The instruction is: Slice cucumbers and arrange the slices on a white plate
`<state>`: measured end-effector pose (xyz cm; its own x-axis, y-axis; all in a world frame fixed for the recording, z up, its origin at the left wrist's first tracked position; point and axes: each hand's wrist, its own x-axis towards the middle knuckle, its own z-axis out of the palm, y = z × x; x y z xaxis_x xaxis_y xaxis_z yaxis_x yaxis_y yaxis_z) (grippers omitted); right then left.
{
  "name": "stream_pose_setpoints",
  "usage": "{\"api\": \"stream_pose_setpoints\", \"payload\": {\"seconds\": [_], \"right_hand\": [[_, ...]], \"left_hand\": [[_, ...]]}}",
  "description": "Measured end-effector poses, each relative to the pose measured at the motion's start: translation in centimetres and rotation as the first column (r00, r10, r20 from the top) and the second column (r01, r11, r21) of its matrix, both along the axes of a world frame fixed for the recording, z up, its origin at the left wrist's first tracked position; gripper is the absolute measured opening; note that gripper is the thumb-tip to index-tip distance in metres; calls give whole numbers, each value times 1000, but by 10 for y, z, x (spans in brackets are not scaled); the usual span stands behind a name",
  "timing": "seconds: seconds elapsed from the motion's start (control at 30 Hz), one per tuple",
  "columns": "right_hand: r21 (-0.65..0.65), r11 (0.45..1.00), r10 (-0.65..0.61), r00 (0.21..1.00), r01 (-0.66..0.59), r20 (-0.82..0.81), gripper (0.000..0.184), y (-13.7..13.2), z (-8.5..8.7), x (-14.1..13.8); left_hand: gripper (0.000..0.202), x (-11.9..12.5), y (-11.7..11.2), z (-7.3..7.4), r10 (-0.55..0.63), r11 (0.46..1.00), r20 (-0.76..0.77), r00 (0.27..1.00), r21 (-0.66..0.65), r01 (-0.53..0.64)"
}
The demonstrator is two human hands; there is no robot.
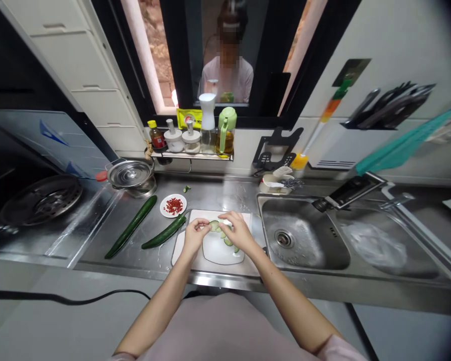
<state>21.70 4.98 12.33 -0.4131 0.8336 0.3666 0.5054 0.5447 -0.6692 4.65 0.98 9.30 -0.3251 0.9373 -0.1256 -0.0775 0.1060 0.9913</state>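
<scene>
Pinching a thin round pale-green cucumber slice with its fingertips, the left hand is hovering at the far rim of a white ceramic plate. The right hand is curving over more cucumber slices lying on this plate; I cannot tell if it is grasping one. The plate is resting on a white plastic cutting board. A long dark-green whole cucumber is lying just beside the board's left edge, a second whole cucumber further left. A stainless steel sink is sitting to the right.
</scene>
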Motion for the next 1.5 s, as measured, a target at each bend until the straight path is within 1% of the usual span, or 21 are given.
{"api": "stream_pose_setpoints", "payload": {"seconds": [0.1, 0.2, 0.3, 0.37, 0.4, 0.5, 0.6, 0.73, 0.83, 1.03, 1.13, 1.3, 1.5], "right_hand": [[9, 1000, 16, 1000, -15, -13, 16, 0, 1, -4], [20, 999, 26, 1000, -26, -17, 15, 0, 1, -3], [62, 998, 27, 999, -25, -22, 16, 1, 5, 0], [108, 994, 15, 1000, -12, -27, 17, 1, 10, 3], [135, 991, 7, 1000, -3, -29, 17, 1, 13, 4], [234, 972, -3, 1000, 7, -18, 17, 0, 24, 8], [343, 939, 7, 1000, -17, 31, 17, -1, 32, 12], [426, 904, -4, 995, -39, 99, 17, -2, 36, 16], [448, 893, -7, 993, -48, 121, 17, -3, 37, 17], [476, 878, -27, 989, -46, 146, 18, -4, 40, 18], [485, 873, -25, 989, -50, 148, 17, -3, 41, 18], [476, 876, -23, 981, -72, 191, 20, -2, 43, 18], [509, 850, 1, 968, -132, 249, 20, -1, 44, 18]], "left_hand": [[28, 4, -1, 10, -22, 1000, 32, 999, 13, 21], [26, 6, -1, 17, -30, 999, -12, 999, 30, 30], [31, 7, 0, 22, 34, 998, -89, 995, 55, -30], [34, 8, 0, 27, 63, 997, -62, 996, 45, -60], [35, 8, 0, 31, 48, 999, -25, 999, 22, -47], [42, 10, 1, 41, -61, 995, 105, 993, -69, 68], [49, 11, 5, 51, -112, 984, 195, 974, -116, 137], [53, 12, 8, 61, -135, 979, 199, 971, -124, 162], [55, 13, 8, 67, -136, 983, 190, 972, -95, 156], [59, 17, 7, 78, -184, 983, 239, 953, 16, 185], [59, 18, 7, 81, -184, 983, 245, 952, 26, 183], [61, 18, 5, 83, -208, 978, 205, 956, 30, 206], [63, 18, 5, 86, -230, 973, 220, 948, 43, 226]]}}
